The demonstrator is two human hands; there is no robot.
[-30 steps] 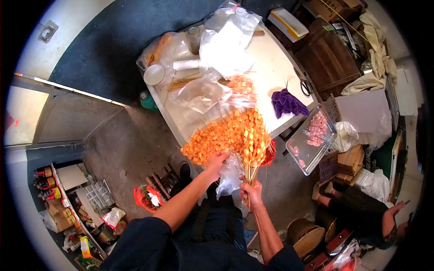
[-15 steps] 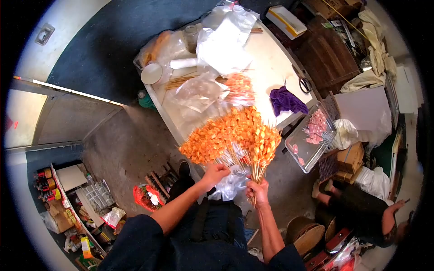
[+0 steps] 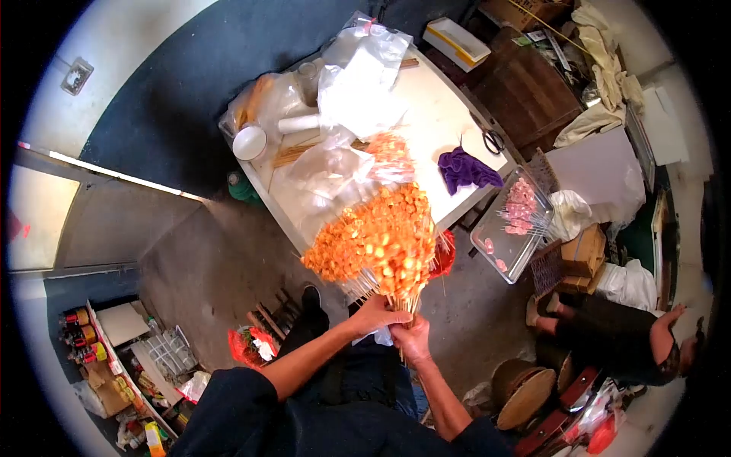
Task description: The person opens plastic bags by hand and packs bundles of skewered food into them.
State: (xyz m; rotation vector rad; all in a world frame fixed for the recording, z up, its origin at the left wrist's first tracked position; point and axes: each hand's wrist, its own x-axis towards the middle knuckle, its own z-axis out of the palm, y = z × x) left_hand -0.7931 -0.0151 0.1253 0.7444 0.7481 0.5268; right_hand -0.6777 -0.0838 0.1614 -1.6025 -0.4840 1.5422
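Observation:
A bunch of orange pieces on thin sticks (image 3: pixel 400 244) stands upright in front of my body, its sticks gathered at the bottom. My right hand (image 3: pixel 413 338) is wrapped round the lower sticks. Just above it, my left hand (image 3: pixel 375 315) has its fingers at the same sticks; whether it holds one of its own is hidden. More orange pieces on sticks (image 3: pixel 335 247) lie at the near table edge, left of the bunch. Clear plastic shows partly below them. Behind lies a bundle of pink-orange sticks (image 3: pixel 391 156) in plastic.
The white table (image 3: pixel 434 99) bears plastic bags (image 3: pixel 358 91), a white cup (image 3: pixel 249 142), a purple cloth (image 3: pixel 466 169) and scissors (image 3: pixel 493 140). A clear tray (image 3: pixel 514 228) with pink pieces stands right. Another person (image 3: pixel 617 335) is at the lower right.
My left hand has moved right, from the sticks lying left to the held bunch. My right hand has shifted slightly left with the bunch. The camera view has also shifted.

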